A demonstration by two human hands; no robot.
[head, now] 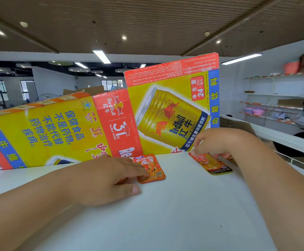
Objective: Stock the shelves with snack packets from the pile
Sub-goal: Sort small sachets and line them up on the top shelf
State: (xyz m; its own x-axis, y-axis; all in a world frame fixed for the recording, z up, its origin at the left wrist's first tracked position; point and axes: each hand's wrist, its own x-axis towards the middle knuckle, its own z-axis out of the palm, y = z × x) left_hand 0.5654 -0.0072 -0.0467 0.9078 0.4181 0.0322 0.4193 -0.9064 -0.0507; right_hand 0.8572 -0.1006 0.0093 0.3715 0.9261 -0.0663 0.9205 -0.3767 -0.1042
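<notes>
Here, a flattened Red Bull carton (165, 109) is standing on edge along the back of the white desk (174, 214), its yellow and red panels facing the camera. Everything below is placed against it.

- Left grip (104, 180): lying flat on the desk just in front of the carton's red middle panel. Fingers are stretching out straight, thumb spread toward the camera. The forefinger tip is pressing down on the red packet (156, 167). Nothing is being clasped; the grip is fully open.
- Red packet: lying flat on the desk, its far edge just in front of the carton's foot and the rest reaching toward the camera. Its left part is sitting under the fingers.
- Right grip (220, 142): hovering low in front of the carton's can picture, knuckles up. Fingers are curling down over the far end of the yellow packet (214, 164), with the thumb tip showing at that packet's right side, so the grip is closing around it.
- Yellow packet: resting on the desk at a slant, far end near the carton's foot, black-banded end pointing toward the camera. It is lying well apart from the red packet.
- Shelves (274, 98): white racks are standing far to the right of the carton, carrying a few small, blurred items.
- Both bare forearms are reaching in from the near edge toward the carton.
</notes>
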